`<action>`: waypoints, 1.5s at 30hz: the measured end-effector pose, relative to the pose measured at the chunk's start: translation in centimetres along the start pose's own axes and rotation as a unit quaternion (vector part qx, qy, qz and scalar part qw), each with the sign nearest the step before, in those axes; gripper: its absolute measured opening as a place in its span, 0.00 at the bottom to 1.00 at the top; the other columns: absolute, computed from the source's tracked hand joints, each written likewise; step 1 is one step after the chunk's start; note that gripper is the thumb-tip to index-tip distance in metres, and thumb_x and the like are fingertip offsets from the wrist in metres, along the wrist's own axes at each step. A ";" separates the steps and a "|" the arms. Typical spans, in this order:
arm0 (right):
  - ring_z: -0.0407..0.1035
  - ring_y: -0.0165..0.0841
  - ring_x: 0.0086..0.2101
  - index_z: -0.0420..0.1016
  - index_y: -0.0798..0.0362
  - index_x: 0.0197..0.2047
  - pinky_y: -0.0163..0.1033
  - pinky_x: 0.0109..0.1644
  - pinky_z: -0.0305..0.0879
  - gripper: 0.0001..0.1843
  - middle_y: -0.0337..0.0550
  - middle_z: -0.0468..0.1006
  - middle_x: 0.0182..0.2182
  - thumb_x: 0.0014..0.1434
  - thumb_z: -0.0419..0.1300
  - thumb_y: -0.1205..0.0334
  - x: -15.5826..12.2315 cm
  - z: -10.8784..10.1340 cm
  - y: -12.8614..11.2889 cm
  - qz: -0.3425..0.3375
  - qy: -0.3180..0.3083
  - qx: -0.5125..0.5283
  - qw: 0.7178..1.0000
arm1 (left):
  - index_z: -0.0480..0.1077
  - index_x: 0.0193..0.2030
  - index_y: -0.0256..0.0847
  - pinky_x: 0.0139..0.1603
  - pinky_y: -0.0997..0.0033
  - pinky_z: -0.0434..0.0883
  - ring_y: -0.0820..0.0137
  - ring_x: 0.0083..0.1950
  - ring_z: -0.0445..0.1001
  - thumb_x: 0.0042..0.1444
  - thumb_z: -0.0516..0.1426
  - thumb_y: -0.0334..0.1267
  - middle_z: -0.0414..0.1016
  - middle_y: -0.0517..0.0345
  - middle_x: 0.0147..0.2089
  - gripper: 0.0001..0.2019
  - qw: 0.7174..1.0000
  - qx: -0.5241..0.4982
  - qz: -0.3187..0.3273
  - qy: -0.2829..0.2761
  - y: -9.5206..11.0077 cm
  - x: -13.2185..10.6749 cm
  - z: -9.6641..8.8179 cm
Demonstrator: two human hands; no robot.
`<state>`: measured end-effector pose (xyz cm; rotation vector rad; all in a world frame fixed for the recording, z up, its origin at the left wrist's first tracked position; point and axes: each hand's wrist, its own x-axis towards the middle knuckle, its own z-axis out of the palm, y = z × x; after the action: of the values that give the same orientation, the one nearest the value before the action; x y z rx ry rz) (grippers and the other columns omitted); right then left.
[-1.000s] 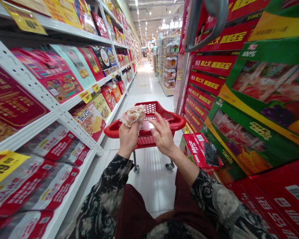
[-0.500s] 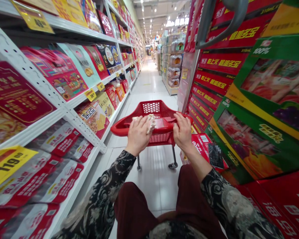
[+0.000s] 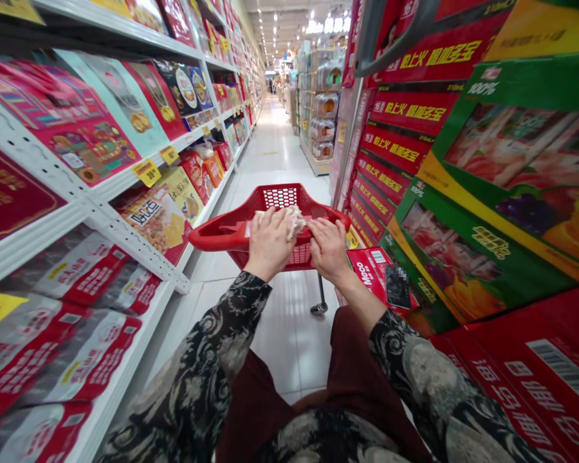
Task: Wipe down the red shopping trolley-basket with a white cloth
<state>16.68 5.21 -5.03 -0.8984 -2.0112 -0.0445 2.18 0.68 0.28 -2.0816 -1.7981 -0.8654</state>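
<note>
My left hand (image 3: 270,243) presses down over the near rim of a red plastic shopping cart (image 3: 222,239), with a crumpled pink-and-white floral cloth (image 3: 294,220) bunched under its fingers. The cloth may be a tissue; the picture does not settle which. My right hand (image 3: 329,249) curls over the same rim just to the right, its fingertips close to the cloth. Most of the cloth is hidden by my left hand. The cart's mesh basket (image 3: 280,198) stands beyond both hands.
White shelves of red boxed goods (image 3: 91,212) line the left side. Stacked green and red cartons (image 3: 487,193) rise on the right, with a red Mego box (image 3: 371,273) holding a dark, blurred object (image 3: 398,287). A tiled aisle (image 3: 280,148) runs ahead.
The cloth has come down from a raised position to the cart rim under my left hand. My right hand has closed onto the rim, and the view has shifted along the aisle.
</note>
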 end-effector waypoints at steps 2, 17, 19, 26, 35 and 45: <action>0.62 0.39 0.55 0.70 0.53 0.54 0.54 0.63 0.43 0.22 0.47 0.74 0.50 0.59 0.46 0.64 0.0 -0.1 0.0 0.002 -0.004 0.010 1.000 | 0.67 0.55 0.40 0.62 0.45 0.52 0.53 0.63 0.59 0.59 0.48 0.42 0.69 0.47 0.58 0.20 1.000 0.016 -0.023 0.007 -2.2 -0.2 -0.7; 0.63 0.38 0.53 0.70 0.53 0.53 0.52 0.64 0.43 0.21 0.46 0.75 0.49 0.60 0.45 0.63 -0.1 0.8 0.0 -0.002 0.015 0.009 1.000 | 0.66 0.55 0.42 0.62 0.48 0.52 0.57 0.62 0.61 0.59 0.47 0.41 0.69 0.51 0.58 0.19 1.000 0.020 0.008 0.008 -1.9 -0.3 -0.4; 0.63 0.37 0.53 0.70 0.52 0.53 0.52 0.64 0.42 0.21 0.46 0.75 0.49 0.60 0.45 0.63 -0.1 0.8 0.1 -0.008 0.014 0.009 1.000 | 0.68 0.52 0.41 0.60 0.49 0.56 0.57 0.59 0.64 0.60 0.45 0.42 0.71 0.49 0.56 0.19 0.999 0.027 -0.035 0.024 -4.1 -0.6 -1.1; 0.62 0.39 0.53 0.70 0.51 0.54 0.53 0.64 0.41 0.22 0.46 0.74 0.49 0.60 0.45 0.61 0.0 1.7 0.3 0.000 0.017 -0.004 1.000 | 0.71 0.45 0.38 0.46 0.60 0.66 0.59 0.44 0.71 0.59 0.44 0.45 0.75 0.47 0.41 0.19 0.990 0.047 -0.131 -0.002 -8.7 -1.6 -2.6; 0.60 0.39 0.55 0.70 0.51 0.54 0.54 0.65 0.39 0.20 0.46 0.73 0.49 0.62 0.46 0.60 0.3 0.7 2.0 0.017 -0.005 -0.028 0.999 | 0.70 0.42 0.37 0.46 0.59 0.65 0.59 0.43 0.70 0.60 0.44 0.45 0.74 0.46 0.40 0.18 0.993 0.067 -0.090 0.036 -6.0 -3.2 -1.7; 0.58 0.42 0.58 0.70 0.52 0.53 0.61 0.63 0.38 0.21 0.48 0.71 0.53 0.61 0.45 0.62 2.0 0.4 2.1 0.093 0.062 -0.021 0.993 | 0.66 0.54 0.38 0.58 0.49 0.58 0.56 0.56 0.66 0.58 0.47 0.39 0.70 0.43 0.55 0.19 0.997 0.071 -0.017 0.016 -3.9 -4.6 -2.8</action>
<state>16.99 8.08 -4.41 -1.0804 -1.8101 -0.0380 -2.57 -3.79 -0.96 -1.9433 -1.8266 -0.7512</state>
